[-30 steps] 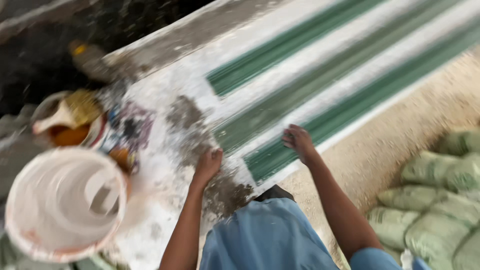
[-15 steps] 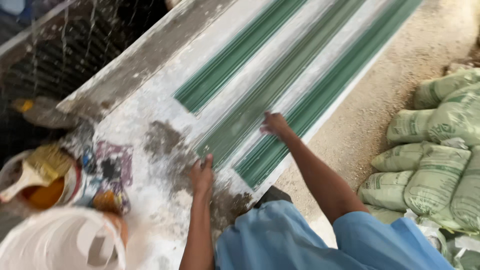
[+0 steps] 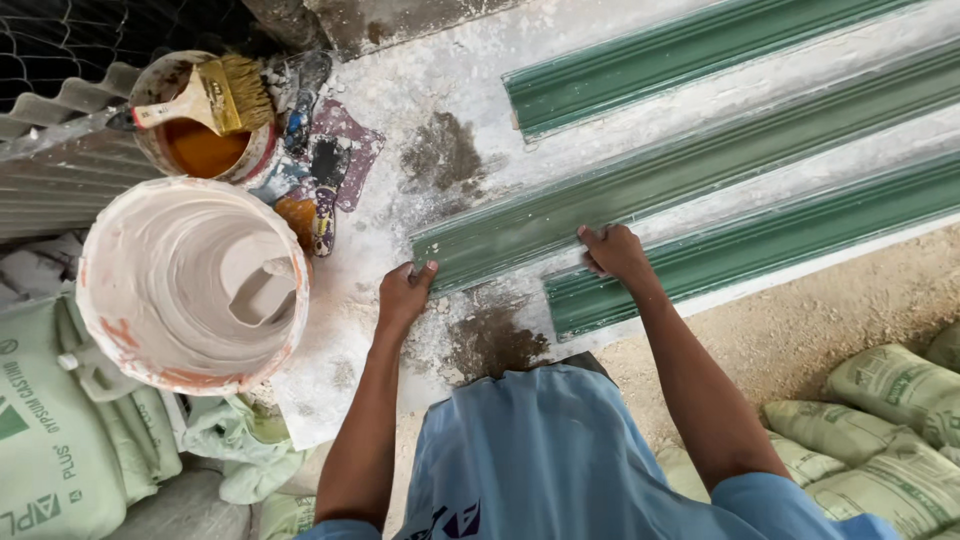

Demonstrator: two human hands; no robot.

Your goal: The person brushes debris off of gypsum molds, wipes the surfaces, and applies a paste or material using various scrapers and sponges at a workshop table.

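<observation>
Three long green moulded strips lie side by side on a white, plaster-stained board. My left hand grips the near end of the middle green strip. My right hand rests on that strip's lower edge, next to the nearest green strip. The farthest green strip lies untouched above. My blue shirt fills the bottom of the view.
A large white bucket stands at the left. Behind it is a small tin of orange liquid with a brush across it. Green-printed sacks lie on the sandy ground at right and at bottom left. Wire mesh sits top left.
The view has swung and steadied over the board. My left hand has moved from the board's surface onto the end of the middle strip, and my right hand stays on that strip.
</observation>
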